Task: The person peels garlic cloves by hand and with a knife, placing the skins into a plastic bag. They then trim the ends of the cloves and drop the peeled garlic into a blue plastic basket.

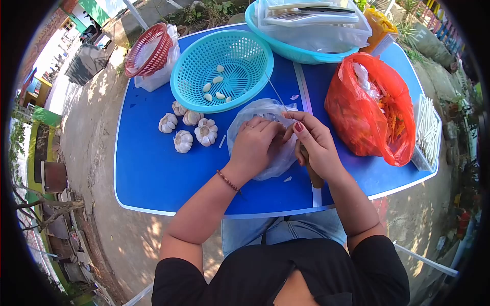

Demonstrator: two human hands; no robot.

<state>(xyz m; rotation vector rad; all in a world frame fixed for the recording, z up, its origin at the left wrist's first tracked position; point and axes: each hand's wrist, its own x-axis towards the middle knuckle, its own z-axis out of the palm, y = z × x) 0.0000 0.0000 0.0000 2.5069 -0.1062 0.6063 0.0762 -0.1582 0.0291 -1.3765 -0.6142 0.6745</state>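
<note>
My right hand point(319, 145) is closed around a knife point(314, 177). Its wooden handle points toward me and its thin blade juts up and away past my fingers. Curled and close beside it, my left hand point(256, 146) has its fingertips bent inward, and whatever they pinch is hidden. Both hands are over a clear plastic bag point(273, 172) on the table, with pale scraps showing in it. Left of the bag lie several whole garlic bulbs point(206, 132). Behind them, a turquoise basket point(179, 84) has several peeled garlic cloves point(218, 79) inside.
The blue table point(153, 188) has a white edge. A red plastic bag point(352, 117) and a container of white sticks point(427, 127) stand right. A blue basin point(291, 53) with plastic boxes sits at the back, and a red basket point(164, 51) rests on a white tub point(153, 80) back left.
</note>
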